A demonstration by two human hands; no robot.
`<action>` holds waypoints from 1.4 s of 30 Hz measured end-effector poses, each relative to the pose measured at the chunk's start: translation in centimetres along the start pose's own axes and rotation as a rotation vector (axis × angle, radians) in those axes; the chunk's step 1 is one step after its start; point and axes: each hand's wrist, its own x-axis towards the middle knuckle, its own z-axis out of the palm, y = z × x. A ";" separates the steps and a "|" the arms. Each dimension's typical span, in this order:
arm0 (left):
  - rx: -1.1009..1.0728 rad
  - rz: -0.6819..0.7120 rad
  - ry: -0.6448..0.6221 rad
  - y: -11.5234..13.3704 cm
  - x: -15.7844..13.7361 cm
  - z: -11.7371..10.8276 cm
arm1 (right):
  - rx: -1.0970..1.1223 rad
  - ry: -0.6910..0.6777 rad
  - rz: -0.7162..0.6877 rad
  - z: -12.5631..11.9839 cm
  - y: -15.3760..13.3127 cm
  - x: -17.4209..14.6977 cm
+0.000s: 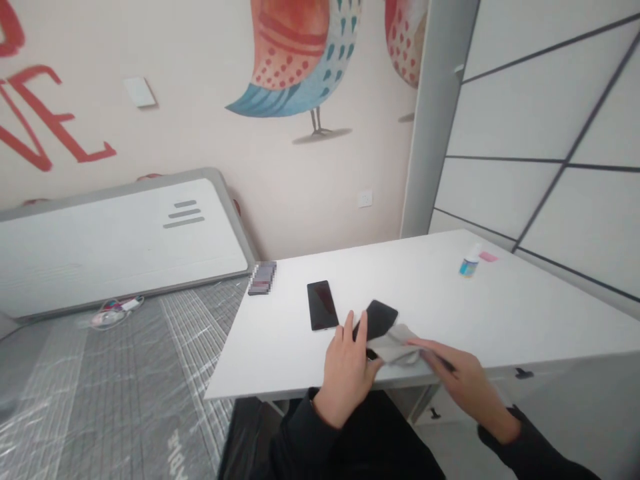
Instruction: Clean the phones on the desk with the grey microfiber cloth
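Observation:
Near the table's front edge, a black flat device [382,317], phone- or small-tablet-like, lies under my left hand [350,363]. The fingers of that hand rest along its left side and the thumb bends round the near edge, holding it. A light grey cloth [400,348] covers the near part of the device. My right hand [463,377] pinches the cloth from the right side, fingers closed. Just left of my left hand lies a second dark-screened device [323,305], flat and apart from both hands.
On the white table [425,280], a small white-and-blue bottle [469,263] stands at the right beside a pink slip [488,256]. A blurred-out item [263,277] sits at the left back corner. A plastic-covered bed [125,373] adjoins the left; a wardrobe [530,120] rises at right.

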 end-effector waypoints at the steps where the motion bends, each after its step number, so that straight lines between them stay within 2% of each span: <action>1: 0.044 0.000 0.004 0.1 0.7 -0.1 | 0.062 0.103 0.162 -0.6 0.1 0.0; 3: 0.119 -0.024 0.027 0.1 2.1 -0.1 | 0.173 0.246 0.383 -1.3 0.2 0.0; 5: 0.171 -0.066 0.058 0.0 3.4 -0.2 | 0.281 0.296 0.466 -1.5 0.1 0.2; 11: 0.169 -0.163 0.080 -1.6 5.6 0.0 | 0.586 0.192 0.611 -0.2 -1.1 1.8; 15: 0.127 -0.201 0.040 -3.1 5.5 0.7 | 0.652 0.123 0.593 0.6 -1.7 3.3; 20: 0.136 -0.232 0.114 -4.4 5.2 0.7 | 0.678 0.056 0.534 1.1 -2.2 5.2; 22: 0.082 -0.191 0.126 -4.2 5.1 0.1 | 0.694 0.017 0.514 1.2 -2.4 5.8; 25: -0.170 0.005 0.083 -3.3 4.7 -1.3 | 0.722 -0.034 0.493 1.4 -3.1 6.5; 27: -0.436 0.099 -0.016 -2.6 4.4 -2.1 | 0.751 -0.061 0.484 1.6 -3.8 6.6; 30: -0.754 0.083 -0.193 -1.9 4.1 -2.9 | 0.792 -0.111 0.485 1.8 -4.8 6.5; 32: -0.857 0.067 -0.265 -2.0 4.0 -3.3 | 0.806 -0.134 0.492 1.6 -5.1 6.5; 34: -0.903 0.068 -0.283 -2.3 4.0 -3.6 | 0.807 -0.127 0.493 1.3 -5.3 6.5; 42: -0.875 0.015 -0.174 -2.7 2.8 -6.4 | 0.805 -0.001 0.461 0.1 -5.8 5.7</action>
